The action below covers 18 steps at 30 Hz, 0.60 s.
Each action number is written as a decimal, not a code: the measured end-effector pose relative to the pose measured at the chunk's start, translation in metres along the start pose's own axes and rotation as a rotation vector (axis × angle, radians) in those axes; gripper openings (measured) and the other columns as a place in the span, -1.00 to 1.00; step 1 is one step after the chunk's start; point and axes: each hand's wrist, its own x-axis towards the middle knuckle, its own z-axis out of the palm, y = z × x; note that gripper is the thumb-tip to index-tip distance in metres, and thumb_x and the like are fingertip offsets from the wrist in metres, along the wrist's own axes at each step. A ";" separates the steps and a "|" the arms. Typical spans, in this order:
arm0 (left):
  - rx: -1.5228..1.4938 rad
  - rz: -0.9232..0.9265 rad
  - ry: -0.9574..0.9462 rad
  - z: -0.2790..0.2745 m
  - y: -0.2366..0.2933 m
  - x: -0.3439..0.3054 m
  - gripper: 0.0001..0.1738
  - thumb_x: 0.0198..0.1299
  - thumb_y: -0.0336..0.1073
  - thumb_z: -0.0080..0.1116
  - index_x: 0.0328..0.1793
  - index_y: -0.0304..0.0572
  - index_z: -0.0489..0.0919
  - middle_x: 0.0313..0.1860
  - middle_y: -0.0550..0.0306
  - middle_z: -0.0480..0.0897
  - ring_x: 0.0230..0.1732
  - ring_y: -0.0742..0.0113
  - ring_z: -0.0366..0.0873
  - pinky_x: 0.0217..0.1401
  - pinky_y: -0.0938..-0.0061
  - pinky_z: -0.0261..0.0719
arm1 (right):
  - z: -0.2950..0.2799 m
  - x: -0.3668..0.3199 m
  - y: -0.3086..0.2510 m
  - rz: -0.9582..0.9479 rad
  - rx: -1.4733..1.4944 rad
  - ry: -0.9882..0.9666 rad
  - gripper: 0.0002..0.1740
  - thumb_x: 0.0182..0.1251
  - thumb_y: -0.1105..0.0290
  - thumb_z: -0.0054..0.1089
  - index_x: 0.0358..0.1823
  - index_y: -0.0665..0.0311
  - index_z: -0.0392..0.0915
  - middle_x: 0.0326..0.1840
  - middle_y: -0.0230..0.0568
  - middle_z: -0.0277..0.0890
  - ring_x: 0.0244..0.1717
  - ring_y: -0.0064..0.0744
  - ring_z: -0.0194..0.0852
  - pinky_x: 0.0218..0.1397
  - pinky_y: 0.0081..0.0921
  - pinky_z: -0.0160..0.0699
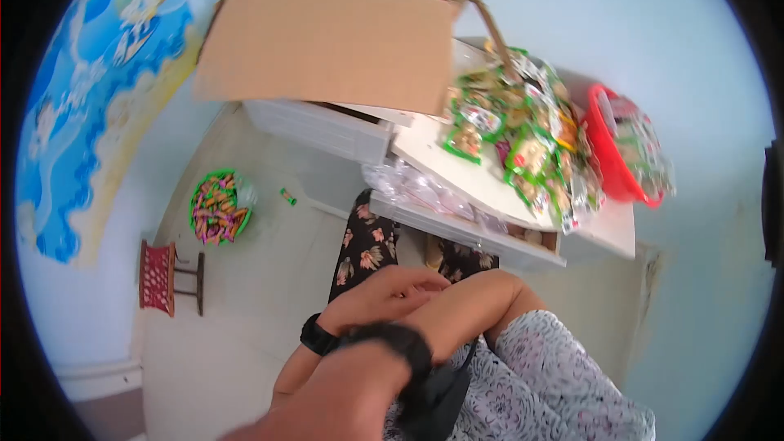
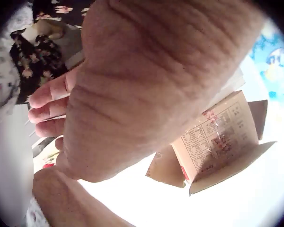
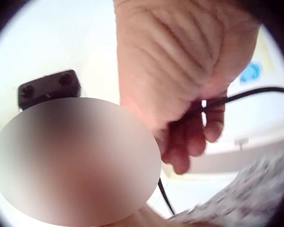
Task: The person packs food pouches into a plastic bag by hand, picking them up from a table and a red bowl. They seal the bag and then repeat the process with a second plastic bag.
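My left hand [image 1: 384,296] is held low in front of the body in the head view, beside my bent right forearm [image 1: 469,310]. The left wrist view shows the left hand [image 2: 127,90] close up, its fingers extended loosely with nothing seen in them. In the right wrist view, the fingers of my right hand [image 3: 179,66] curl round a black cable [image 3: 257,91]. This hand is near a black two-lens device [image 3: 49,89] and a blurred-out area. Black bands sit on both wrists.
An open cardboard box [image 1: 327,49] and green snack packets [image 1: 531,151] lie on a white cabinet [image 1: 425,147] with an open drawer, beside a red basket [image 1: 608,155]. A green basket [image 1: 193,208] of wrapped sweets and a small stool [image 1: 157,278] stand on the floor.
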 end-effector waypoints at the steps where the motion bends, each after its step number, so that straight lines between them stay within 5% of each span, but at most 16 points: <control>1: -0.092 0.000 0.083 0.004 -0.027 0.003 -0.70 0.41 -0.29 0.28 0.18 -0.27 0.67 -0.08 0.10 0.78 -0.04 0.35 0.71 0.01 0.45 0.63 | -0.019 -0.026 -0.012 0.119 -0.293 0.016 -0.74 0.32 0.38 0.27 -0.40 0.46 0.50 -0.50 0.05 0.45 -0.47 -0.21 0.46 -0.37 -0.20 0.34; 3: 0.123 0.009 0.186 0.003 -0.065 0.019 -0.73 0.42 -0.30 0.26 0.15 -0.26 0.68 -0.12 0.11 0.77 -0.09 0.28 0.72 -0.02 0.46 0.64 | -0.043 -0.075 -0.059 0.259 -0.493 -0.113 -0.73 0.53 0.27 0.25 -0.20 0.40 0.62 -0.36 -0.04 0.60 -0.33 -0.28 0.60 -0.26 -0.29 0.49; 5: 0.756 0.031 0.210 -0.010 -0.091 0.033 -0.64 0.35 -0.28 0.28 0.21 -0.24 0.66 -0.12 -0.01 0.74 -0.05 0.03 0.76 0.01 0.27 0.68 | -0.044 -0.137 -0.083 0.708 -0.260 0.062 -0.70 0.63 0.22 0.21 0.00 0.36 0.64 -0.16 -0.09 0.65 -0.10 0.01 0.64 0.04 -0.14 0.60; 8: 0.616 0.101 0.090 -0.020 -0.111 0.019 -0.70 0.30 -0.32 0.25 0.13 -0.19 0.68 -0.13 0.02 0.72 -0.12 -0.01 0.72 -0.06 0.28 0.68 | -0.031 -0.251 -0.094 0.831 -0.765 0.223 -0.76 0.57 0.29 0.26 0.07 0.30 0.67 -0.06 -0.12 0.68 -0.04 -0.07 0.68 0.07 -0.21 0.63; 12: 1.164 0.306 -0.026 -0.018 -0.044 0.020 -0.64 0.07 -0.48 0.33 0.06 -0.18 0.70 -0.11 0.10 0.72 -0.16 0.13 0.72 -0.10 0.30 0.71 | 0.010 -0.316 -0.138 1.101 -1.263 0.522 -0.77 0.46 0.34 0.32 0.04 0.29 0.67 -0.05 -0.09 0.70 -0.02 -0.10 0.70 0.06 -0.27 0.65; 16: 1.245 0.557 0.161 -0.002 0.005 0.063 -0.51 0.05 -0.52 0.31 0.19 -0.24 0.68 0.03 0.11 0.71 -0.03 0.08 0.70 0.05 0.20 0.67 | 0.044 -0.314 -0.182 0.494 -1.504 1.228 -0.76 0.44 0.56 0.27 0.09 0.33 0.67 0.01 -0.05 0.71 0.03 -0.06 0.70 0.15 -0.26 0.64; 18: 1.270 0.605 0.313 0.014 0.023 0.097 -0.49 0.06 -0.50 0.30 0.23 -0.23 0.68 0.10 0.09 0.71 0.08 0.05 0.69 0.16 0.17 0.64 | 0.050 -0.323 -0.216 0.421 -2.065 1.203 -0.69 0.31 0.60 0.31 0.08 0.29 0.70 0.14 -0.09 0.68 0.12 -0.03 0.64 0.18 -0.21 0.60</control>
